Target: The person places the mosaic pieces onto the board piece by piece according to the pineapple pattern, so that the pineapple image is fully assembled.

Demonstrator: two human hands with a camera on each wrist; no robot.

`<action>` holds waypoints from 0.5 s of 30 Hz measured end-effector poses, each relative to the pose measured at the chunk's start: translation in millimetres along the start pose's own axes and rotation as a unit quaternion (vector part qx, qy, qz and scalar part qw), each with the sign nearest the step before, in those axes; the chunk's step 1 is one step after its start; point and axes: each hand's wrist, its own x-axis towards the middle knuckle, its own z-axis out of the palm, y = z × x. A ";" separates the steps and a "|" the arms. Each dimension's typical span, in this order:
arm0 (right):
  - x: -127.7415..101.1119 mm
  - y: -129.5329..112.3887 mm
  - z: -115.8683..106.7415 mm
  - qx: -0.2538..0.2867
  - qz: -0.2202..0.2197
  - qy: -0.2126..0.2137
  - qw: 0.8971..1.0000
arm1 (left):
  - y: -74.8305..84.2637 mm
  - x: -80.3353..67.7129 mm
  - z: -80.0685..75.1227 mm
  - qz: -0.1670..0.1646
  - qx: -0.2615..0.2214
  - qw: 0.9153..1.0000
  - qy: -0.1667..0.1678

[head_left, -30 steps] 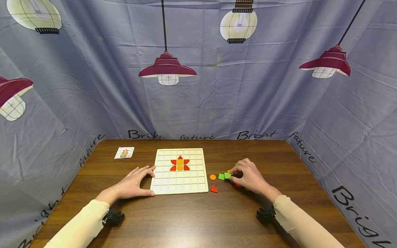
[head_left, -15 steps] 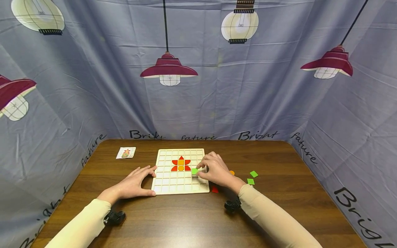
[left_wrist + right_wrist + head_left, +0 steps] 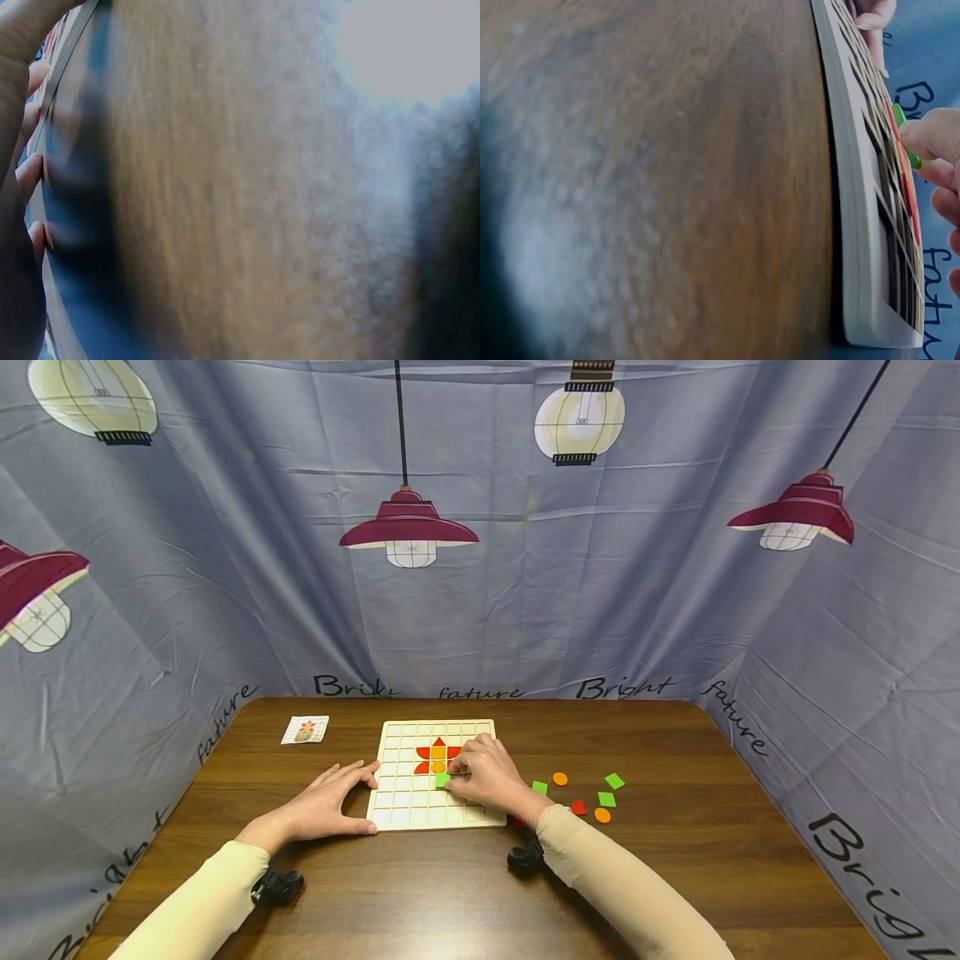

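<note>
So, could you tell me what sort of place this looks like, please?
Probably a makeshift recording booth, not a lived-in room: a wooden table enclosed by a lamp-printed grey curtain, with a grid puzzle board and loose coloured tiles.

Wooden grid board centre of brown wooden table; small picture card behind-left; loose flat shape pieces right of board.

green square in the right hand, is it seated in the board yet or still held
Held: the right hand pinches the green square at the board, just below the red and orange flower. Cannot tell whether it sits flat in a cell.
</note>
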 end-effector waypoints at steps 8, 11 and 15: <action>2.9 -1.0 8.8 -0.002 0.004 -0.002 1.000 | 0.1 1.3 0.9 0.011 0.009 1.000 0.005; 3.2 -1.8 9.6 0.001 0.009 -0.005 1.000 | 0.5 1.4 0.8 0.010 0.008 1.000 0.004; 3.6 -3.7 8.3 0.010 0.006 0.000 1.000 | 1.0 1.4 0.4 0.008 0.007 1.000 0.004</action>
